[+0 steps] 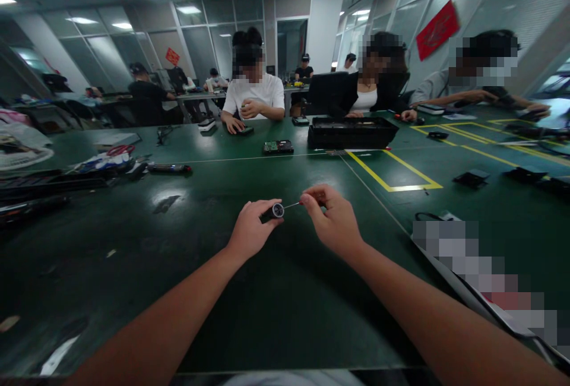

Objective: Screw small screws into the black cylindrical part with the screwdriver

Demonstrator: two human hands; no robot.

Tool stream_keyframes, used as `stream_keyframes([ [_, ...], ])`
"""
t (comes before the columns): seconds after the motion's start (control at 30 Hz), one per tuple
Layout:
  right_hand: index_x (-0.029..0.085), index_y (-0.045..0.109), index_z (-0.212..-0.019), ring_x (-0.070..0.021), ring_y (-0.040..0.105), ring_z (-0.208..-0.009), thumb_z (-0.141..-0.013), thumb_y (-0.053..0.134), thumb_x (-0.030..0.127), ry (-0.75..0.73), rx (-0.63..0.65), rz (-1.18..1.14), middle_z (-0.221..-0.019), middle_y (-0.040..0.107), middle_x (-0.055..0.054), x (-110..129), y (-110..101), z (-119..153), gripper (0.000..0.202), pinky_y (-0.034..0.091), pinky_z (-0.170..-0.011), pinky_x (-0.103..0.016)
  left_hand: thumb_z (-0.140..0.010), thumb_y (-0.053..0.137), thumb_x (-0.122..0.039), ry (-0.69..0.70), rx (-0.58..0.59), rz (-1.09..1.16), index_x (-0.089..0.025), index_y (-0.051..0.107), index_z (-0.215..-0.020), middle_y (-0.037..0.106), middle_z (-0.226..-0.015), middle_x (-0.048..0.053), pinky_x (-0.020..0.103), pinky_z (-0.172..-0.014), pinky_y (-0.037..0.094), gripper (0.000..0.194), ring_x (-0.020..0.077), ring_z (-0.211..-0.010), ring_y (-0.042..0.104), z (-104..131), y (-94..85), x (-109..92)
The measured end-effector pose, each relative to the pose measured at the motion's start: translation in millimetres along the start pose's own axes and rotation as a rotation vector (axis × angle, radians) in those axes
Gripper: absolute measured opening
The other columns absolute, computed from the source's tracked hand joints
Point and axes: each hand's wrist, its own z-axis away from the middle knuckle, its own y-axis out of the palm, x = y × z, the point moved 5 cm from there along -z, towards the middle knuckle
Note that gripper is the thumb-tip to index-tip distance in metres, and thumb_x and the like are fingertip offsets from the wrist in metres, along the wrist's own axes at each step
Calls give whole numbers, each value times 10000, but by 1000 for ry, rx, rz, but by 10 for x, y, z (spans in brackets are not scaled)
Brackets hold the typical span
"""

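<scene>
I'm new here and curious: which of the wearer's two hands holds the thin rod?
The right hand: its fingertips pinch the rod by the red end. The left hand differs, gripping the black tube instead.

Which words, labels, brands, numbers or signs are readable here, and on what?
None can be read.
Large red wall sign: markings too blurred.
Smaller red sign: too small.
White bag: print too blurred.
Flat item at right: pixelated out.
Black cylinder in left hand: no lettering visible.
</scene>
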Motion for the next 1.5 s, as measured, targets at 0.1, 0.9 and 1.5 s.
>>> stream_keyframes([
  [0.1, 210, 614, -1014, -202, 676, -814, -940, 534, 280, -61, 43, 8, -904, 720, -52, 26, 17, 13, 130, 494, -726, -329, -836, 758, -185, -1, -5, 0, -281, 687, -1235, 716, -1206, 29, 427, -990, 444, 417, 235, -1112, 631, -2, 0, 23],
  [0.9, 216, 537, -1213, -187, 595, -634, -985, 423, 297, 6, 102, 47, -771, 647, -8, 9, 36, 10, 268, 421, -627, -324, -839, 746, -180, -25, -9, 2, -281, 691, -1226, 712, -1216, 43, 472, -1040, 424, 403, 249, -1129, 629, -7, -15, 35],
  [1.5, 201, 620, -893, -182, 613, -687, -938, 541, 484, 280, -52, -420, -768, 649, -34, -261, 102, -40, 296, 492, -651, -334, -870, 716, -194, 46, -12, -53, -293, 677, -1244, 699, -1240, 39, 546, -1143, 334, 389, 243, -1175, 613, -3, -37, -27],
])
